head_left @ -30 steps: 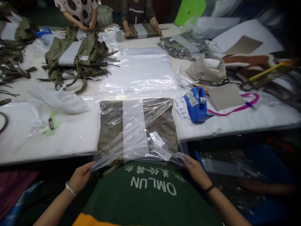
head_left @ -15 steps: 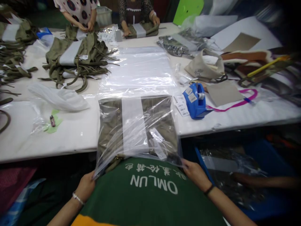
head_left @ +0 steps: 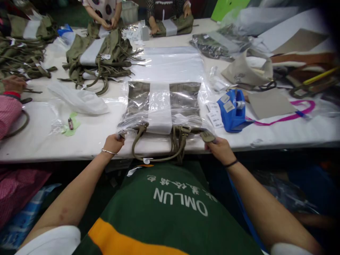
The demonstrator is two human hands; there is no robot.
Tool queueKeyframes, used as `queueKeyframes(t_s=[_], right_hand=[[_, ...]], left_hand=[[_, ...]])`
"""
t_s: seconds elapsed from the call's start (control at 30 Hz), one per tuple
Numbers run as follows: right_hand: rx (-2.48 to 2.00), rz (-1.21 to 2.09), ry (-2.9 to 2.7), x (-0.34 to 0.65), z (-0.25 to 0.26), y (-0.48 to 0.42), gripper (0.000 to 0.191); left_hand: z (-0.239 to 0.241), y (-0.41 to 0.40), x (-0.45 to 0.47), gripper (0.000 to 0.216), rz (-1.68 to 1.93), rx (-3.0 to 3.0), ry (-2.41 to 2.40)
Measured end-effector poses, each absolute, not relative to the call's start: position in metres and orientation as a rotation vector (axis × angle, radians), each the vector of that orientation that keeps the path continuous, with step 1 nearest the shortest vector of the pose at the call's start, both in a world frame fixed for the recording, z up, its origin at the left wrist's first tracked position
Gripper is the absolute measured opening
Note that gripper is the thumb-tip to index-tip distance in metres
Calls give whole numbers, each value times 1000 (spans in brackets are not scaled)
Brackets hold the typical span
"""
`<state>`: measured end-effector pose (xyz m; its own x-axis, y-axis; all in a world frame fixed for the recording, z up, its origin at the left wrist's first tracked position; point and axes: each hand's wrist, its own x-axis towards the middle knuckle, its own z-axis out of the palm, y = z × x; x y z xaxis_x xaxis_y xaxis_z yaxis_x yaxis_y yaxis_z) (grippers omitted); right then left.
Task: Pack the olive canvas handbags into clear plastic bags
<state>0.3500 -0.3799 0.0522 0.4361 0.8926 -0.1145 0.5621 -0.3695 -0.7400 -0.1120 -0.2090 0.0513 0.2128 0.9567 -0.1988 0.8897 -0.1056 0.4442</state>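
Note:
An olive handbag (head_left: 184,101) with a white paper band (head_left: 159,108) around its middle lies on the table, mostly inside a clear plastic bag (head_left: 123,117). Its rope-like handle (head_left: 135,147) sticks out of the bag's mouth toward me, past the table edge, with a small white tag on it. My left hand (head_left: 114,143) is closed on the left corner of the plastic bag's mouth. On the opposite corner my right hand (head_left: 221,150) is closed too, beside a flat olive strap end (head_left: 208,137). What exactly lies under the fingers is partly hidden.
Flat plastic bags (head_left: 172,65) lie behind the handbag. Stacked olive handbags (head_left: 111,46) stand at the left, a blue tape dispenser (head_left: 232,109) and beige pouch (head_left: 247,71) at the right. A co-worker's hand (head_left: 14,84) reaches in from the left; two people work across the table.
Both hands have moved forward from near my apron to the table edge. The bagged handbag now lies flatter and farther away, its handle showing. A co-worker's arm has appeared at the left.

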Motion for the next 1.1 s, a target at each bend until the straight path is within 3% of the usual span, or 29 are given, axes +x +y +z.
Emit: queueKeyframes(t_s=[0.1,0.2,0.3,0.37,0.43,0.53,0.63,0.7,0.77,0.93,1.1], right_hand=[[-2108,770,-1010,365,38,-432,45],[-2049,940,-850,350,35,-481,55],[-1723,1258,-1139,299,54,-473,55],[-1405,1357,-1565,253,66,-436,40],[-1148,1161,-1913,208,70,-387,37],[-1071,727,-1956,158,67,-325,44],[-831,582,-1988,133,64,-305,49],[-593,609,-2158,126,60,-309,49],[-632,590,-2303,125,55,-315,52],[-1475,298,-1926,132,47,-315,64],[-1207,665,-1969,121,48,-330,81]], left_hand=[[35,-236,-143,37,107,2084,1704],[23,-264,-166,50,285,2129,1759],[30,-259,-151,59,552,2293,1664],[44,-245,-124,52,765,2342,1514],[62,-234,-98,42,968,2235,1440],[84,-237,-76,39,1302,1949,1443],[87,-253,-80,41,1532,1679,1425],[81,-263,-88,42,1562,1571,1448],[75,-271,-94,44,1563,1538,1514],[67,-285,-96,42,1632,1606,1631],[51,-279,-117,39,1189,1766,1607]])
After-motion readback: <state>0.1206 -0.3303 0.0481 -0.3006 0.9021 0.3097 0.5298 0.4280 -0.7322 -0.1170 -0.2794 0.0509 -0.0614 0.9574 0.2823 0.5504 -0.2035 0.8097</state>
